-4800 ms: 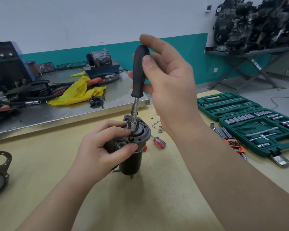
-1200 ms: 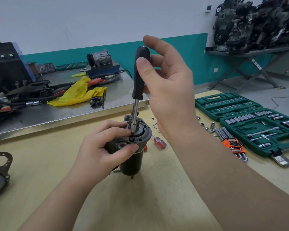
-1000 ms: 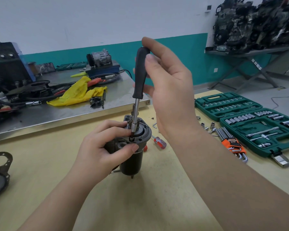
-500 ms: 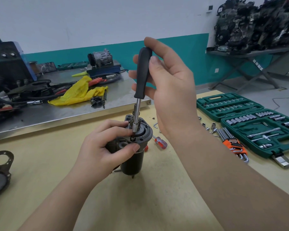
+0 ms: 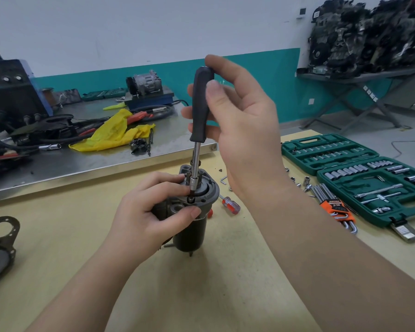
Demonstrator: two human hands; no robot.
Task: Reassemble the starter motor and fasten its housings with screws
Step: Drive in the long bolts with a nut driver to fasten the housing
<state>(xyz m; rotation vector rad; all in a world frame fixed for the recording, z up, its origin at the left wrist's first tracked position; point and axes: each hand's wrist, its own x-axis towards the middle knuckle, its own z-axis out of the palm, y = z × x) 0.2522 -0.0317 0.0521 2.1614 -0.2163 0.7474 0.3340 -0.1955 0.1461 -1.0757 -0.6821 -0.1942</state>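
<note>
The starter motor (image 5: 191,230) stands upright on the yellow table (image 5: 201,295), a dark cylinder with a grey end housing (image 5: 210,188) on top. My left hand (image 5: 151,212) grips the housing from the left, thumb and fingers around its rim. My right hand (image 5: 240,121) holds the black handle of a nut driver (image 5: 201,104) between thumb and fingertips. Its steel shaft runs straight down, and the socket tip (image 5: 192,185) sits on a screw in the housing's near edge. The screw itself is hidden under the socket.
An open green socket set (image 5: 359,178) lies at the right, with orange-held hex keys (image 5: 333,207) and loose sockets beside it. A red screwdriver (image 5: 230,204) lies just behind the motor. A grey housing part (image 5: 0,238) rests at the left edge. A cluttered steel bench (image 5: 82,161) stands behind.
My right fingers have shifted around the driver handle, turning it, while the shaft stays on the same screw. My left hand and the motor have not moved.
</note>
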